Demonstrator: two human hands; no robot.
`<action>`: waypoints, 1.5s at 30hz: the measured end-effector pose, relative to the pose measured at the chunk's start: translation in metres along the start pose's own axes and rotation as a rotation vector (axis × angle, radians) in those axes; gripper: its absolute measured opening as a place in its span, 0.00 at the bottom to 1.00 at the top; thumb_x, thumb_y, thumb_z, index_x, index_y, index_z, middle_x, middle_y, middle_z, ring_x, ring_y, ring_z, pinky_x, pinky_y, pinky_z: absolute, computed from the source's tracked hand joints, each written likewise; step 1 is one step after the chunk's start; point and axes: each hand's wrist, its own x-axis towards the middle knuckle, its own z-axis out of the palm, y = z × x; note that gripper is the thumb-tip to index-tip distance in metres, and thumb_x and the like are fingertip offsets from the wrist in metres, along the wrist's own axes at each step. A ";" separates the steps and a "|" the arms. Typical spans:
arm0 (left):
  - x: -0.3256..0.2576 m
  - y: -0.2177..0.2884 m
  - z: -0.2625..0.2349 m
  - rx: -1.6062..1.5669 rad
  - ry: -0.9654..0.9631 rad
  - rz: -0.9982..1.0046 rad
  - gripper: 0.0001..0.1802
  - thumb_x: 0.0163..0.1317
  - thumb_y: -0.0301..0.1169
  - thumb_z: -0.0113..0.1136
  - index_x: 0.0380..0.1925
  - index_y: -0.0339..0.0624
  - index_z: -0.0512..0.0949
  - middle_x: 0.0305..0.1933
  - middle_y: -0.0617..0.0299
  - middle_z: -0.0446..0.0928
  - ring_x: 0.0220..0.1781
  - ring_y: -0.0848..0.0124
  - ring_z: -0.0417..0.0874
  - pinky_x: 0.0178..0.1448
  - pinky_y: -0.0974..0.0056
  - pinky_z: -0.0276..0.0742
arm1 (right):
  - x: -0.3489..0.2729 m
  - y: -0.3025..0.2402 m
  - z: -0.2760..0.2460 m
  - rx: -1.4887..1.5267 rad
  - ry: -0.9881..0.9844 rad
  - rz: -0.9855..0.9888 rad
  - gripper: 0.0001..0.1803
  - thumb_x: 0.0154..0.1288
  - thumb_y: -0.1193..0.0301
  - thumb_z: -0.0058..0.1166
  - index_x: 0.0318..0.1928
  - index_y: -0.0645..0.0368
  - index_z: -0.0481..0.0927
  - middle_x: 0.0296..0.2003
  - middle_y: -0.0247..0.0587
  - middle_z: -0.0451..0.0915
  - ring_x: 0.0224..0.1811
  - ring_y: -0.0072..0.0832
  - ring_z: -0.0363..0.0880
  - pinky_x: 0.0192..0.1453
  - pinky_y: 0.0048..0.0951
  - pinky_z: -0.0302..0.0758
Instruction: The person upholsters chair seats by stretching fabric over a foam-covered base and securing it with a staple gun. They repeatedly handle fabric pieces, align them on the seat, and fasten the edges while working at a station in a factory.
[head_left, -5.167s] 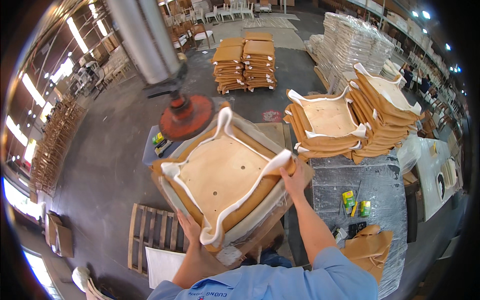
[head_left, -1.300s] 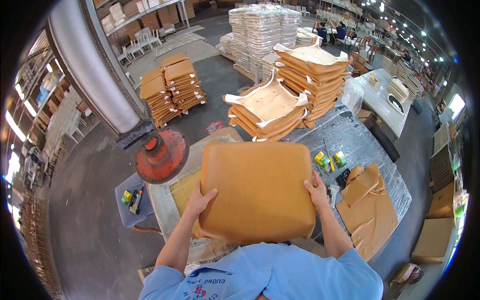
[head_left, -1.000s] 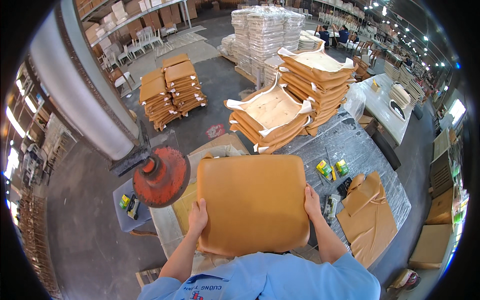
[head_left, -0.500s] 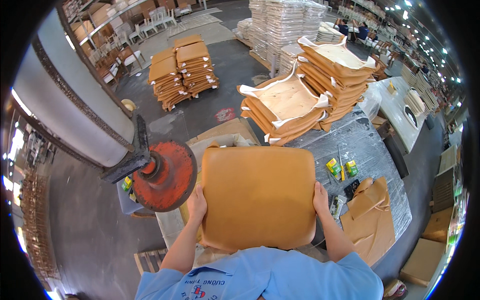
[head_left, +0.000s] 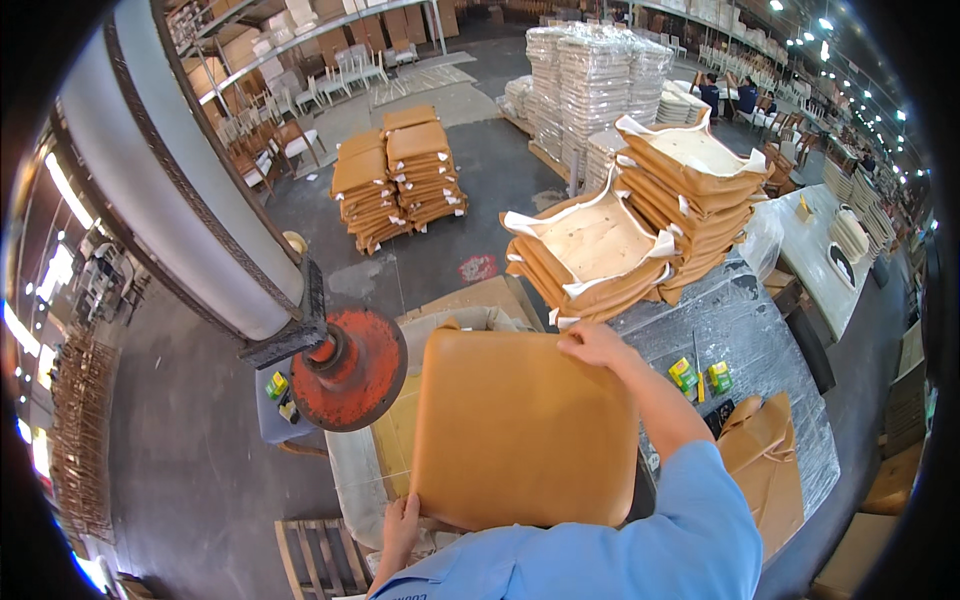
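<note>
A tan leather-covered seat cushion (head_left: 528, 430) lies right in front of me, smooth side up. My left hand (head_left: 402, 520) grips its near left corner, with the thumb on top and the other fingers hidden below. Up at the far right edge, my right hand (head_left: 592, 345) curls over the rim and holds it there. Beneath the cushion shows part of a padded work surface (head_left: 362, 490) draped in pale cloth. Just left of the cushion hangs a round red press disc (head_left: 350, 370) on a dark bracket.
Stacked seats with untrimmed tan covers (head_left: 600, 245) rise at the far right. More tan cushions (head_left: 400, 180) stand piled on the floor ahead. A plastic-covered table (head_left: 765, 340) at right bears yellow-green boxes (head_left: 684, 375) and leather scraps (head_left: 760, 440). A wooden pallet (head_left: 318, 560) lies near left.
My right hand has gone from the cushion's right side to its far edge. My left hand has slid down to the near left corner. The view has shifted a little.
</note>
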 end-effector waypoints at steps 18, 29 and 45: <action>0.051 0.317 0.073 -0.743 -0.338 0.653 0.19 0.78 0.39 0.61 0.62 0.42 0.75 0.51 0.62 0.79 0.50 0.73 0.79 0.51 0.64 0.78 | -0.303 0.115 -0.138 1.283 0.368 0.457 0.37 0.74 0.45 0.60 0.71 0.60 0.76 0.61 0.46 0.84 0.59 0.38 0.86 0.63 0.42 0.83; 0.017 0.236 0.159 -0.329 -1.045 0.379 0.33 0.76 0.37 0.63 0.74 0.34 0.64 0.66 0.53 0.77 0.65 0.66 0.79 0.69 0.58 0.76 | -0.451 0.069 0.113 1.855 0.715 0.683 0.39 0.73 0.48 0.64 0.73 0.60 0.70 0.66 0.50 0.80 0.66 0.46 0.81 0.70 0.52 0.80; 0.161 0.449 0.110 -0.898 -0.297 0.949 0.33 0.80 0.40 0.54 0.76 0.31 0.64 0.77 0.49 0.71 0.80 0.60 0.68 0.82 0.55 0.61 | -0.038 0.133 0.041 2.047 0.788 0.206 0.36 0.78 0.51 0.59 0.73 0.63 0.68 0.68 0.50 0.78 0.67 0.45 0.80 0.71 0.50 0.79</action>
